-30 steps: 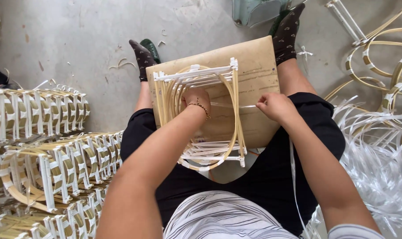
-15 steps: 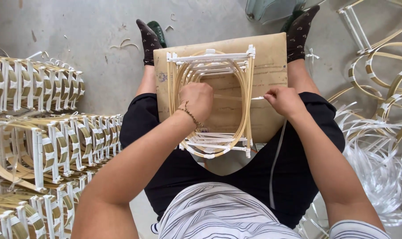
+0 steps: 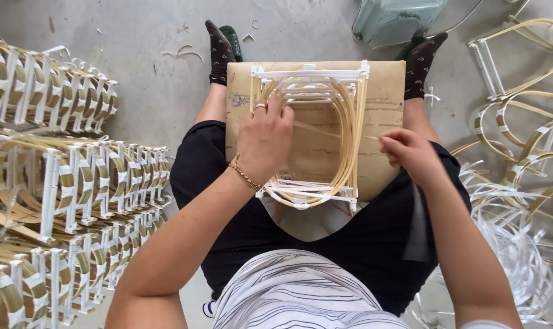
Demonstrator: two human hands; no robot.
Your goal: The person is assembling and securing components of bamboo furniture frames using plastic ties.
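Two hands are being used on a bamboo-strip frame lying on a tan board across the lap: left hand pressed flat, fingers together; right hand pinched on a thin strip.

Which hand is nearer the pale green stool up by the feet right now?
Right. The right hand sits at the bamboo frame's right edge, below the stool and somewhat to its right. The left hand rests on the frame's left side, farther off.
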